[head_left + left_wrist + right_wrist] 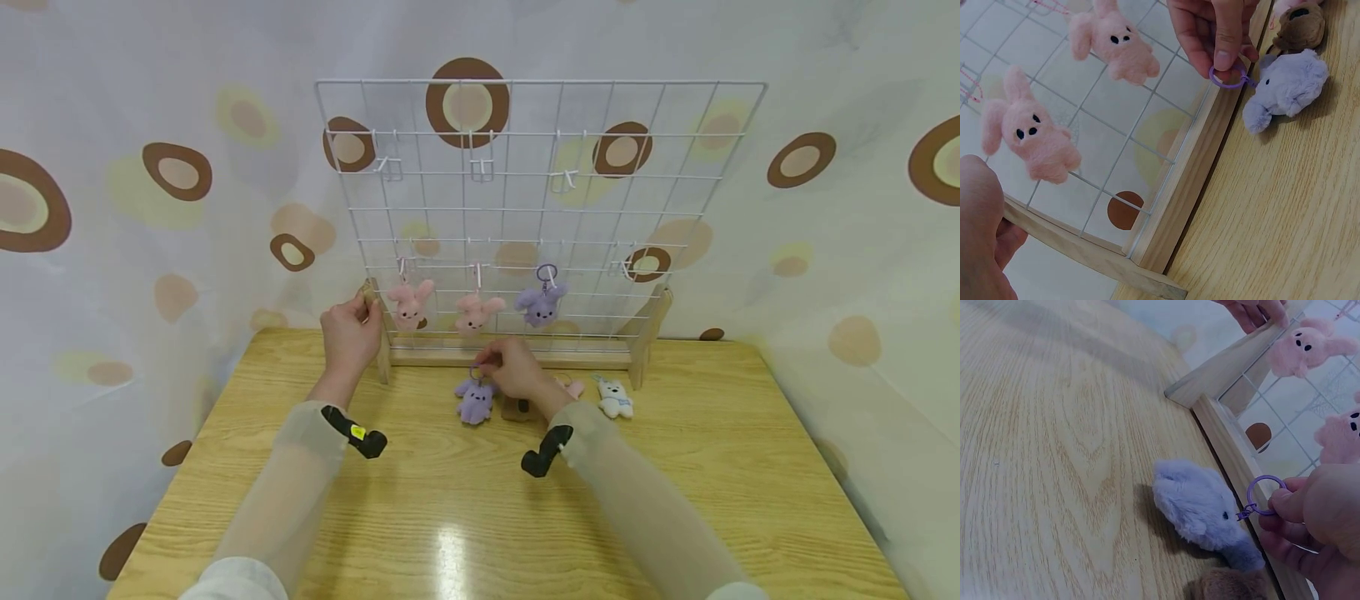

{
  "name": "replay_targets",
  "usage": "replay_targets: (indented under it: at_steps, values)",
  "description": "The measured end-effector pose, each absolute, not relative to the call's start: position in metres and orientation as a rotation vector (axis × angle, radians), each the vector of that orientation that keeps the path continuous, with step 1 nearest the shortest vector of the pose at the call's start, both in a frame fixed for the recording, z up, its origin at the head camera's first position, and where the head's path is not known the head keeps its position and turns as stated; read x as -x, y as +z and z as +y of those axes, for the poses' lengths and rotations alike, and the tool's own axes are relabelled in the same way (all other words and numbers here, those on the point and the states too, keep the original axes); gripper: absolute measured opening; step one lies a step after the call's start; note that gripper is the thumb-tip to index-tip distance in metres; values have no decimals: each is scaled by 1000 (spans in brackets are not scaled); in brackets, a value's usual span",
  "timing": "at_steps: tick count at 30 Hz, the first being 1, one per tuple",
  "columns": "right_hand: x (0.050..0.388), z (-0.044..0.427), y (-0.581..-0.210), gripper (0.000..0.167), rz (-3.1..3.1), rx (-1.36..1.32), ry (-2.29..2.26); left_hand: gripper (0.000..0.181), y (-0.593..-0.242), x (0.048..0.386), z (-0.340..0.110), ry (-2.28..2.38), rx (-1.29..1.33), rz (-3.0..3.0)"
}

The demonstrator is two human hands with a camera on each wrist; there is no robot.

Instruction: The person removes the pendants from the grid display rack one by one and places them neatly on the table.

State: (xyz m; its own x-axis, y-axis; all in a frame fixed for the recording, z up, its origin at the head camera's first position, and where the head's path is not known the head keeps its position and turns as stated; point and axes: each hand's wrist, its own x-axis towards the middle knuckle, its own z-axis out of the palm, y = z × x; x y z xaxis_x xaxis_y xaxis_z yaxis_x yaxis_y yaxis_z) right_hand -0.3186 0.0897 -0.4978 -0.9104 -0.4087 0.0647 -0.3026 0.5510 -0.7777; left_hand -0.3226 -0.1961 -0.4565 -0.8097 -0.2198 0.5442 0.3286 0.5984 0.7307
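Note:
My left hand (352, 335) grips the wooden side post (381, 354) of a white wire grid rack (525, 210) near the post's top. Low in front of the rack, my right hand (516, 371) pinches the purple ring (1249, 491) of a purple plush keychain (475, 403) between thumb and fingers. That plush lies on the table, its ring lifted. On the rack's lower hooks hang two pink bunny keychains, one on the left (409, 308) and one in the middle (474, 317), with a purple bunny keychain (542, 307) to their right.
A brown plush (517, 408), a pink plush (575, 389) partly hidden by my right wrist, and a white bear keychain (615, 400) lie on the wooden table (420, 508). Bare white hooks include an upper left one (388, 167) and a lower right one (621, 268).

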Motion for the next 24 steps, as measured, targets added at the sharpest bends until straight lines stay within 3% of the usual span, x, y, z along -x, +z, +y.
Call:
replay_targets:
  at_steps: [24]
  values:
    - [325,91,-504,14,2705,535,-1246,19,-454,322,-196,-1182,93,-2241]
